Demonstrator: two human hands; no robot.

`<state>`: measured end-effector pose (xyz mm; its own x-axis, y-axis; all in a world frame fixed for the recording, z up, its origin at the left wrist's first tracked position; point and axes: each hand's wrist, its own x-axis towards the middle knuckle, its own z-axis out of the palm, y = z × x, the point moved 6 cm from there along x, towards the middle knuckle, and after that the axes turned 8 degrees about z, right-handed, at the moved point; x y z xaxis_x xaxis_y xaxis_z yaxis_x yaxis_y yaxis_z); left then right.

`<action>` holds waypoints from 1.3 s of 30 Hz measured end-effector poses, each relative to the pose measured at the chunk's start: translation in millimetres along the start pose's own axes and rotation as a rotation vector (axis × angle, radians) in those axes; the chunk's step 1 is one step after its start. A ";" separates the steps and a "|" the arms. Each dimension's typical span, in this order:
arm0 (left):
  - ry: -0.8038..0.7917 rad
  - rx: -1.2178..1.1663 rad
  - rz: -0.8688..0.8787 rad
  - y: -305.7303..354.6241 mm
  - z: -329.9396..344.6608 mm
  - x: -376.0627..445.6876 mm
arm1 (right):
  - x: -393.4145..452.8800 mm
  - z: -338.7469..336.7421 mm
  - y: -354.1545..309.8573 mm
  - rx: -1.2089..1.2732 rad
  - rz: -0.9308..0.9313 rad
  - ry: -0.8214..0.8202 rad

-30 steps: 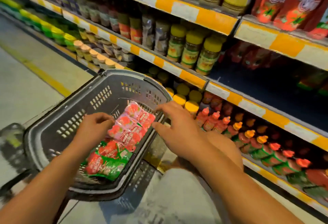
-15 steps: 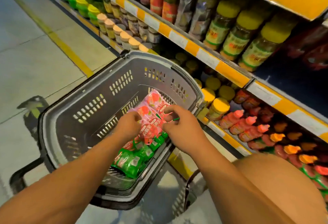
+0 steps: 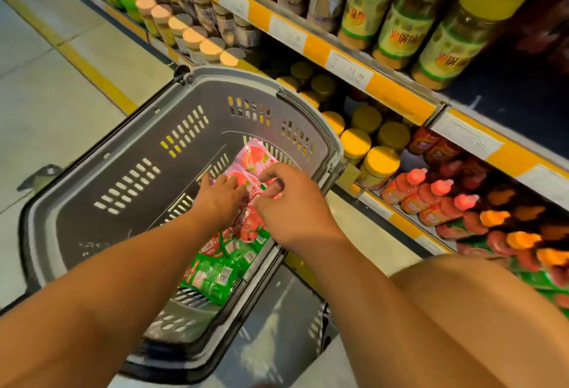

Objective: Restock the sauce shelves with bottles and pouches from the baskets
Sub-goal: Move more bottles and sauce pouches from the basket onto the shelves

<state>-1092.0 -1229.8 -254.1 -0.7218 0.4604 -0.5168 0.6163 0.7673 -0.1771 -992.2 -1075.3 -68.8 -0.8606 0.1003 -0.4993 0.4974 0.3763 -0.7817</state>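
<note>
A grey plastic basket (image 3: 92,190) stands on the floor in front of the sauce shelves. Along its right side lies a row of red-and-pink sauce pouches (image 3: 255,156), with green-ended ones (image 3: 212,277) nearest me. Both my hands are down inside the basket on the pink pouches. My left hand (image 3: 220,200) rests on the pile with its fingers curled at a pouch's edge. My right hand (image 3: 286,203) pinches the top of a pouch between thumb and fingers. The pouches under my hands are partly hidden.
To the right, the lowest shelf (image 3: 397,218) holds red squeeze bottles (image 3: 412,184) with pink and orange caps and yellow-lidded jars (image 3: 380,163). The shelf above carries tall yellow-capped jars (image 3: 403,21). My bare knee (image 3: 480,304) is at the lower right. Tiled floor with a yellow line (image 3: 92,70) lies left.
The view has dropped closer to the basket. Both hands have reached deeper in and drawn together on the pink pouches, the right hand coming in from the rim.
</note>
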 end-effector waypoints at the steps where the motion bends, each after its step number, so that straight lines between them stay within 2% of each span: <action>1: -0.022 0.029 -0.005 -0.8 -1.0 -0.9 | 1.0 -1.2 2.2 0.007 0.009 -0.001; 6: -0.090 0.106 0.028 -3.2 -4.5 -6.2 | 2.1 -2.9 6.7 0.040 0.028 -0.011; 9: -0.014 0.033 0.098 -6.6 -4.8 -19.8 | -0.5 -3.5 5.1 0.042 0.023 -0.010; 11: 0.116 -0.039 0.112 -15.6 -8.3 -34.8 | -1.4 -2.7 5.1 0.048 0.038 -0.003; 19: 0.613 -0.902 -0.189 -49.1 -54.2 -112.6 | 3.1 -3.8 5.4 0.038 0.049 0.094; 23: 0.802 -1.196 -0.130 -31.4 -97.3 -144.8 | 1.9 -0.5 2.3 0.036 0.038 0.064; 27: 0.936 -1.397 0.065 6.2 -148.6 -163.0 | -3.9 -1.6 -4.5 0.135 -0.019 0.036; 32: 0.900 -1.508 0.227 4.7 -175.4 -149.7 | 1.2 -9.5 -1.8 0.331 -0.019 0.064; 33: 0.890 -1.550 0.217 -2.4 -173.5 -140.9 | 3.6 -11.6 0.5 0.362 -0.009 0.078; 36: 0.851 -1.515 -0.001 -29.0 -143.1 -97.3 | 11.0 -15.8 10.4 0.482 0.045 0.130; 39: 0.674 -1.166 -0.229 -44.9 -92.2 -47.7 | 13.9 -21.0 16.0 0.612 0.080 0.157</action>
<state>-1114.2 -1245.1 -144.3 -0.9898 0.1424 -0.0068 0.0851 0.6284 0.7732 -998.6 -1048.5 -80.4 -0.8009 0.2580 -0.5404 0.4931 -0.2278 -0.8396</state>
